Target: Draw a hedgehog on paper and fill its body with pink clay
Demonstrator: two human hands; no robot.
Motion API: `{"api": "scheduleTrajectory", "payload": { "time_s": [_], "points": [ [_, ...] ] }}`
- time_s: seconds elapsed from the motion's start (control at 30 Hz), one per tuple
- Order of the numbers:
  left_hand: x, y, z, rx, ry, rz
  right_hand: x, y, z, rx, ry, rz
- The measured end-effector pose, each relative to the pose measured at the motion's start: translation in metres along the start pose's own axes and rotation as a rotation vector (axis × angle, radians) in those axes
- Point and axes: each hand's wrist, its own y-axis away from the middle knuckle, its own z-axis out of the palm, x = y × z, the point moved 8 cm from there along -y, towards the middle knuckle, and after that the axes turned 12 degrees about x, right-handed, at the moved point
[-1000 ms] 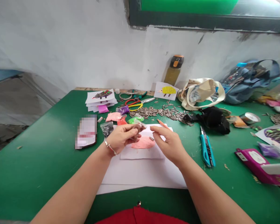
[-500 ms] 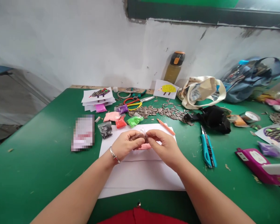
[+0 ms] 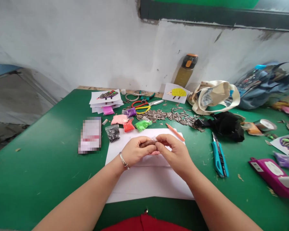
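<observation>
Between my two hands is a small clear bag of brown clay (image 3: 147,144), held over white paper (image 3: 149,183). My left hand (image 3: 135,150), with a silver bracelet at the wrist, is closed around the bag's left part. My right hand (image 3: 174,152) pinches its right end, thumb and fingers together. Below the bag a pink shape (image 3: 155,153) shows on the paper, mostly hidden by my fingers. Bags of black (image 3: 112,132), red (image 3: 128,125), light pink (image 3: 119,119) and green clay (image 3: 143,124) lie just beyond. An orange pen-like tool (image 3: 175,132) rests on the paper's far right corner.
Sunflower seeds (image 3: 159,115) spread behind the bags, beside scissors (image 3: 146,105). A blue utility knife (image 3: 220,157) lies at right with its blade out. Further right are a black pouch (image 3: 227,126) and a magenta device (image 3: 274,176). A bottle (image 3: 186,70) leans on the wall.
The whole view has shifted slightly, so things appear further right. Both hands stay on the brown clay bag, with little change in their grip.
</observation>
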Motion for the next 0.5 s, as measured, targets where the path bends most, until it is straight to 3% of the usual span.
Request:
{"api": "scheduleTrajectory", "payload": {
  "time_s": [0.27,0.5],
  "points": [
    [0.005,-0.001,-0.005,0.039,-0.203,0.146,0.000,-0.001,0.001,-0.041,0.081,0.023],
    [0.006,-0.001,-0.009,0.100,-0.197,0.153,-0.026,0.008,0.005,-0.046,0.192,-0.340]
  ]
}}
